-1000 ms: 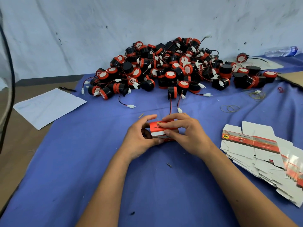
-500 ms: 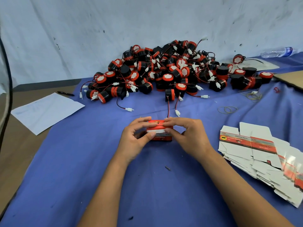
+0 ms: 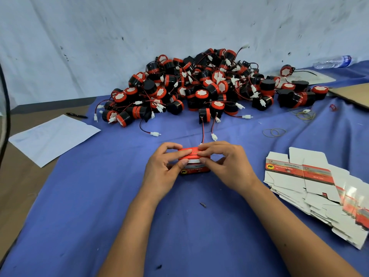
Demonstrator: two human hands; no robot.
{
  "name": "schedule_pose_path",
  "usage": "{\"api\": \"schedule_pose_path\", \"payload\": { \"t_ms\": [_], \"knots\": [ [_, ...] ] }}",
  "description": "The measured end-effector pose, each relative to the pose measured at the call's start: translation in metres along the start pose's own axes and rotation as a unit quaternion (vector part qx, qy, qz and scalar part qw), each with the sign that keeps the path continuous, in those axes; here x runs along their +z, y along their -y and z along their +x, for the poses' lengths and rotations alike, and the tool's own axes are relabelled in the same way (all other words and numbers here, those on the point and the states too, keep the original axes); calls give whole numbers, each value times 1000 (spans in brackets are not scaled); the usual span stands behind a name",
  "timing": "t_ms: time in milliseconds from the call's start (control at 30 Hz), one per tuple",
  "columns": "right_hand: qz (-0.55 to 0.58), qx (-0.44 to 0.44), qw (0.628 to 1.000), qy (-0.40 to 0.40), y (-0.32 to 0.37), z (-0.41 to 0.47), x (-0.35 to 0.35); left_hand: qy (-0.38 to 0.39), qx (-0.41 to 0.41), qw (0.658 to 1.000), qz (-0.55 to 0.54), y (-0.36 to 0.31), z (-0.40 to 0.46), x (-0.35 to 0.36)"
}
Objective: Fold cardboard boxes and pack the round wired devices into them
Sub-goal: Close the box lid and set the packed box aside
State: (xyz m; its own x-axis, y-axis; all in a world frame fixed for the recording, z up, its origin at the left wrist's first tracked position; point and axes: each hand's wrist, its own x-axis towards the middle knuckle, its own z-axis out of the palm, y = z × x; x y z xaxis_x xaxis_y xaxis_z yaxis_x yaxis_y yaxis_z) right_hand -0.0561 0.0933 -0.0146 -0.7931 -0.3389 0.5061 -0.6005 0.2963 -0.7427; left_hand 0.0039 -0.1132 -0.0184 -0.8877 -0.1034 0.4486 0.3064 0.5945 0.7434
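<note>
Pressing the red top flap down over the half second before this, I had brought the box (image 3: 194, 161) from a loose, tilted hold to a squarer one, with its printed front face turned toward me and a white strip of the tuck flap showing between my thumbs. A second earlier my right fingers had lain flat across the lid; by this moment they had slid back to its near edge. I took that to mean the closing of this box was almost done and only the tuck remained.

My left hand (image 3: 162, 168) gripped the left end of the box, forefinger curled over the top, thumb pressing the front just under the lid. My right hand (image 3: 226, 164) gripped the right end the same way, fingers arched over the lid and thumb pinching at the white strip. Both hands were clamped on the box, close together, thumbs nearly meeting, forearms running back toward me on the blue cloth (image 3: 99, 226).

Whether a device sat inside I could not tell. Just beyond my fingers lay two loose white connectors, and farther out the pile of round wired devices (image 3: 199, 90). The stack of flat boxes (image 3: 311, 182) lay off to the right of my right hand.
</note>
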Motion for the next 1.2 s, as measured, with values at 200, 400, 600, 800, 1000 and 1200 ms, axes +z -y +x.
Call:
{"api": "schedule_pose_path", "payload": {
  "t_ms": [200, 400, 600, 800, 1000, 1200],
  "knots": [
    [18, 16, 1000, 16, 1, 0, -2, -94, 79, 989, 86, -13, -4, 3],
    [1, 6, 1000, 21, -1, 0, -2, -52, 63, 995, 63, -9, -6, -4],
    [-98, -80, 992, 28, 0, -1, -2, -98, 111, 981, 126, -11, -7, 7],
    [-215, -114, 970, 3, 9, -16, 9, -46, 91, 983, 154, -10, -6, 13],
    [-253, -75, 964, 29, 17, -23, 10, -1, 42, 993, 111, -7, -4, 14],
    [-304, -13, 945, 118, 37, -28, 2, -26, -63, 996, -62, -19, -5, 13]
  ]
}}
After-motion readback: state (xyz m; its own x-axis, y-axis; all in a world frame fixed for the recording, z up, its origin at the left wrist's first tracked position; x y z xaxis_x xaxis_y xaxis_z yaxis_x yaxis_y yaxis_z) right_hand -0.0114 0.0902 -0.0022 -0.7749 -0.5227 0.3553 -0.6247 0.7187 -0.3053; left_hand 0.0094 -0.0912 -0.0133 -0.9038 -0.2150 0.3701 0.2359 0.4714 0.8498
